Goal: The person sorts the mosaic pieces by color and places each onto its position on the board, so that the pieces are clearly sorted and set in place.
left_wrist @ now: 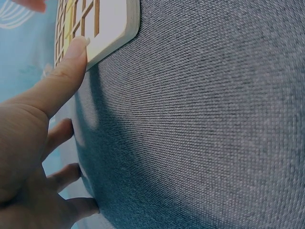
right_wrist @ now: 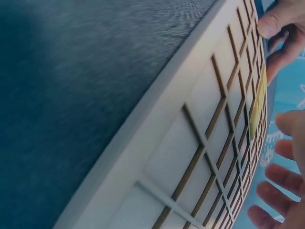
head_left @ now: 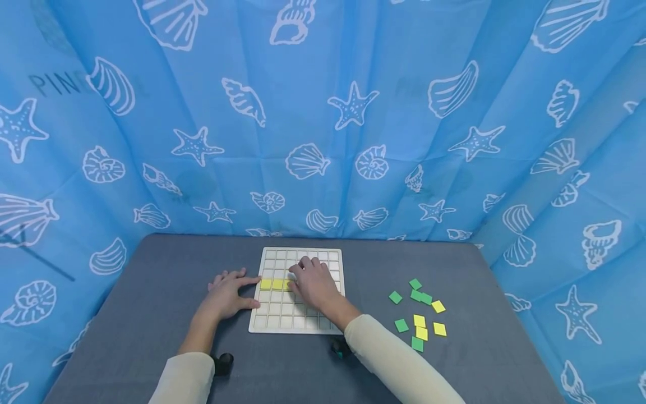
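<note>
A pale gridded board [head_left: 280, 322] lies on the grey table, and three yellow square tiles [head_left: 277, 284] sit side by side in one of its rows, starting at the left edge. My left hand [head_left: 225, 297] touches the board's left rim with thumb and index finger spread; in the left wrist view the thumb [left_wrist: 71, 57] rests on the rim near a corner. Over the middle of the board is my right hand [head_left: 315, 283], its fingertips right at the third yellow tile. Loosely bent fingers [right_wrist: 281, 179] show in the right wrist view, with no tile between them.
To the right of the board, several loose green tiles [head_left: 401, 325] and yellow tiles [head_left: 439, 329] lie scattered, some overlapping. A blue shell-patterned curtain [head_left: 323, 140] hangs behind the grey cloth-covered table [head_left: 166, 292]. Small black devices [head_left: 224, 365] sit at both wrists.
</note>
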A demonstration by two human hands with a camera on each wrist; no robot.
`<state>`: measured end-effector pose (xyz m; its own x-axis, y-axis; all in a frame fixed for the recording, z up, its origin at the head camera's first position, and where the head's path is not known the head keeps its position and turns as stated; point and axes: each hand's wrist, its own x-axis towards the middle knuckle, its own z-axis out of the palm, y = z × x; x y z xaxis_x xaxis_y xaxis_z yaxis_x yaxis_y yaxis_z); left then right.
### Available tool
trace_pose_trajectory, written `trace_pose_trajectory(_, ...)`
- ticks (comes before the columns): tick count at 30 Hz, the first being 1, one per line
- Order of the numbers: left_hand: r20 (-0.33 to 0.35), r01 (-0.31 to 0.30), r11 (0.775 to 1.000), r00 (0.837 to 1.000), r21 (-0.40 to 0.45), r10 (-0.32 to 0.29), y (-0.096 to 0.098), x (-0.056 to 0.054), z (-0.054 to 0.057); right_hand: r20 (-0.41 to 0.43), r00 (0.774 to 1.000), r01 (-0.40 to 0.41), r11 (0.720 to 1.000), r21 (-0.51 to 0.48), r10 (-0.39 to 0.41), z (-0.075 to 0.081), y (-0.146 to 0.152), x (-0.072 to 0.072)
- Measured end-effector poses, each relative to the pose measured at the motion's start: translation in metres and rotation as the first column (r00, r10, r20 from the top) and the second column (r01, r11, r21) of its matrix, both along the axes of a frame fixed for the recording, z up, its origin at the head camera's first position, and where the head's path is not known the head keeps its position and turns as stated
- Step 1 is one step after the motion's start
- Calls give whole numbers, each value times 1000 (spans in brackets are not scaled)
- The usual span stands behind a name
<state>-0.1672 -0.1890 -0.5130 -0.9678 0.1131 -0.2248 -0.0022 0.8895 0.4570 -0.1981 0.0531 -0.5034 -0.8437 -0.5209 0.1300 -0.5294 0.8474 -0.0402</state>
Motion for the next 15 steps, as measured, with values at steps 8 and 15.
trace_pose_trajectory(8,-3,9,1000,1000,-2,-9,0,0,-3,2,1000,-3,999,33,3,0,5,10)
trace_pose_trajectory(15,-16,16,1000,1000,-2,-16,0,1,-1,3,999,38,997,70,-38,1,10,17)
